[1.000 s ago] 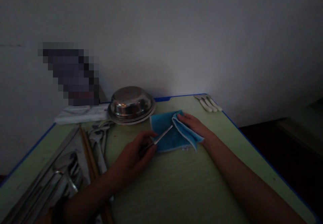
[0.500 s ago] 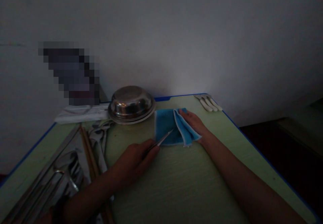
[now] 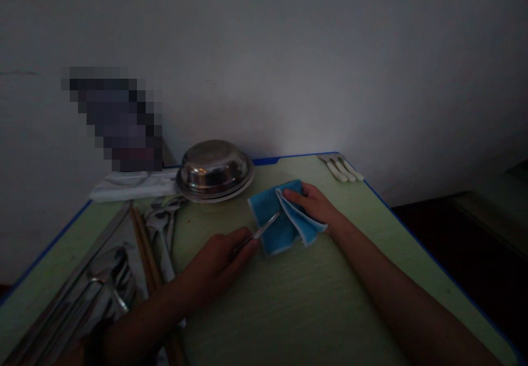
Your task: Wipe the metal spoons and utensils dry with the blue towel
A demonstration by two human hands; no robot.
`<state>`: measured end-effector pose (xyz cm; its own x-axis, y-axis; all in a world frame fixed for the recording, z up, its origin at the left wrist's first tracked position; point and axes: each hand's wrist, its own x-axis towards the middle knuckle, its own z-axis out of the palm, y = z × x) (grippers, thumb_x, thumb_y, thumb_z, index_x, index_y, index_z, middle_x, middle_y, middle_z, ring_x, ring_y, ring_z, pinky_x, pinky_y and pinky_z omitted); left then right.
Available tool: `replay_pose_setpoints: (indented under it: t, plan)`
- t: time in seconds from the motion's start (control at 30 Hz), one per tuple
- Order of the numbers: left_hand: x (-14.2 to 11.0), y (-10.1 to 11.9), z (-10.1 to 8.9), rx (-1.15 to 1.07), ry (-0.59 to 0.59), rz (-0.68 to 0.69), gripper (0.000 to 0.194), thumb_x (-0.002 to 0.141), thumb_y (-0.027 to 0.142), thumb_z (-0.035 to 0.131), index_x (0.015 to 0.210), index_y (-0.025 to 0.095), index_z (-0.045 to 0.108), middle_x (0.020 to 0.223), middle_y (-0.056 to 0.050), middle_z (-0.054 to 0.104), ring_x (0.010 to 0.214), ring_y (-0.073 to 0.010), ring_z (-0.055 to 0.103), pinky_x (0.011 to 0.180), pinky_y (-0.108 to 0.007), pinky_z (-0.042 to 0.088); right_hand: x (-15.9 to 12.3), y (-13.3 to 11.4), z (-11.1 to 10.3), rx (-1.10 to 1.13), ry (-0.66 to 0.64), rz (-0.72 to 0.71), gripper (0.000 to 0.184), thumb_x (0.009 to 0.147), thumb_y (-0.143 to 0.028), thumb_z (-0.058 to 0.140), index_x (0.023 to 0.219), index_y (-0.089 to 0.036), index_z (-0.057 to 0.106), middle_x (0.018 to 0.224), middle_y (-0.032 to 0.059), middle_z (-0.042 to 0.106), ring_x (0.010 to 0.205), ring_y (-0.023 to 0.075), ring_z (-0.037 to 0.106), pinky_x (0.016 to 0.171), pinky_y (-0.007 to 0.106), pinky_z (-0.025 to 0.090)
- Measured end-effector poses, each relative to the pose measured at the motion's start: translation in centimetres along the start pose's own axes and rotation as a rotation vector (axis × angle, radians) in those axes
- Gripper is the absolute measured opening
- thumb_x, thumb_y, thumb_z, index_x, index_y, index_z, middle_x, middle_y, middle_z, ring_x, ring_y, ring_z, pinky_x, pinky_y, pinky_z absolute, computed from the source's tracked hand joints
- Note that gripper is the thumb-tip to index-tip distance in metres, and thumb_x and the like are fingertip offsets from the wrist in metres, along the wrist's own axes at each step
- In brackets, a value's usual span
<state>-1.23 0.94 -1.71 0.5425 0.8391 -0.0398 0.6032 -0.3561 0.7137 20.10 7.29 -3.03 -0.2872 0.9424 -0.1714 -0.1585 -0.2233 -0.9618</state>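
Observation:
My left hand is closed around a slim metal utensil, whose far end points up and right in front of the cloth. Its kind is hard to tell, because the tip is partly covered by the cloth. A blue cloth with pale edging hangs from my right hand, pinched between thumb and fingers. The cloth is folded over at its right side, and the fold lies by the utensil's tip. Both hands are over the middle of the green table.
Upside-down metal bowls stand at the back. Several white-handled utensils lie at the far right corner. On the left are spoons, wooden chopsticks, a ladle-like utensil and a white packet. A wall rises behind.
The cloth has turned, its left part swinging down and its fold shifting left over the utensil's tip. My right hand has shifted slightly; my left hand stays nearly in place.

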Motion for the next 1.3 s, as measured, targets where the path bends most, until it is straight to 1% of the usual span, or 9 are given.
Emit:
replay_pose_setpoints:
  t: [0.33, 0.47, 0.63, 0.77, 0.87, 0.93, 1.03, 1.17, 1.3]
  plan:
    - [-0.1, 0.2, -0.2, -0.055, 0.002, -0.007, 0.03, 0.088, 0.035, 0.032, 0.067, 0.018, 0.045, 0.055, 0.006, 0.043, 0.048, -0.0088, 0.043, 0.047, -0.02, 0.033, 0.6, 0.5, -0.6, 0.064, 0.037, 0.002, 0.028, 0.065, -0.045, 0.065, 0.068, -0.018, 0.058, 0.058, -0.005, 0.061, 0.051, 0.0081, 0.054, 0.054, 0.021, 0.045]
    - [-0.1, 0.2, -0.2, -0.063, 0.016, -0.011, 0.031, 0.089, 0.035, 0.032, 0.068, 0.018, 0.046, 0.055, 0.006, 0.043, 0.048, -0.0087, 0.043, 0.047, -0.02, 0.032, 0.3, 0.4, -0.4, 0.041, 0.022, 0.003, 0.027, 0.067, -0.044, 0.064, 0.073, -0.018, 0.059, 0.061, -0.0038, 0.062, 0.056, 0.0098, 0.057, 0.058, 0.023, 0.047]
    - [-0.2, 0.0, -0.3, -0.08, 0.059, -0.032, 0.034, 0.088, 0.037, 0.031, 0.065, 0.017, 0.045, 0.054, 0.006, 0.04, 0.048, -0.0088, 0.042, 0.046, -0.02, 0.031, 0.0, 0.1, 0.0, -0.072, 0.0, -0.023, 0.029, 0.061, -0.038, 0.071, 0.077, -0.019, 0.057, 0.068, -0.0029, 0.062, 0.058, 0.0113, 0.057, 0.057, 0.025, 0.047]
    - [-0.4, -0.3, -0.4, -0.131, 0.062, 0.001, 0.035, 0.088, 0.037, 0.032, 0.061, 0.017, 0.042, 0.052, 0.006, 0.038, 0.046, -0.0084, 0.04, 0.045, -0.02, 0.03, 0.0, 0.3, 0.6, -0.315, 0.08, -0.107, 0.034, 0.068, -0.051, 0.059, 0.073, -0.018, 0.054, 0.063, -0.002, 0.057, 0.054, 0.0115, 0.052, 0.051, 0.024, 0.043]
    - [-0.8, -0.2, -0.8, -0.179, 0.064, 0.039, 0.035, 0.088, 0.036, 0.032, 0.059, 0.018, 0.041, 0.05, 0.006, 0.036, 0.045, -0.0084, 0.038, 0.046, -0.02, 0.028, 0.0, 0.2, 1.3, -0.372, 0.116, -0.152, 0.037, 0.073, -0.054, 0.051, 0.065, -0.018, 0.051, 0.058, -0.003, 0.051, 0.053, 0.0106, 0.047, 0.05, 0.023, 0.039]
    - [-1.0, 0.0, -1.1, -0.235, 0.09, 0.021, 0.036, 0.087, 0.037, 0.033, 0.058, 0.017, 0.041, 0.05, 0.006, 0.037, 0.046, -0.0087, 0.038, 0.047, -0.021, 0.027, 0.0, 0.0, 1.8, -0.391, 0.148, -0.182, 0.038, 0.075, -0.053, 0.048, 0.061, -0.018, 0.048, 0.056, -0.0041, 0.046, 0.053, 0.01, 0.043, 0.051, 0.022, 0.036]
    - [-1.2, 0.4, -1.7, -0.333, 0.184, -0.059, 0.038, 0.085, 0.038, 0.036, 0.054, 0.017, 0.04, 0.049, 0.005, 0.038, 0.046, -0.0091, 0.037, 0.048, -0.022, 0.026, -0.3, -0.6, 2.4, -0.392, 0.194, -0.217, 0.038, 0.077, -0.053, 0.045, 0.06, -0.019, 0.045, 0.056, -0.0048, 0.042, 0.054, 0.0104, 0.041, 0.053, 0.023, 0.036]
    - [-1.2, 0.5, -2.2, -0.384, 0.248, -0.11, 0.039, 0.086, 0.039, 0.033, 0.054, 0.018, 0.04, 0.048, 0.005, 0.037, 0.046, -0.0096, 0.036, 0.047, -0.023, 0.027, -0.5, -1.2, 2.8, -0.361, 0.234, -0.222, 0.039, 0.08, -0.054, 0.038, 0.064, -0.019, 0.045, 0.058, -0.004, 0.044, 0.056, 0.0117, 0.043, 0.055, 0.024, 0.037]
    - [-1.2, 0.4, -2.3, -0.448, 0.281, -0.133, 0.041, 0.085, 0.042, 0.03, 0.054, 0.018, 0.039, 0.049, 0.005, 0.035, 0.047, -0.0097, 0.035, 0.047, -0.023, 0.027, -0.9, -1.5, 3.0, -0.338, 0.197, -0.227, 0.038, 0.08, -0.054, 0.039, 0.069, -0.018, 0.047, 0.062, -0.0032, 0.047, 0.059, 0.0122, 0.046, 0.057, 0.025, 0.04]
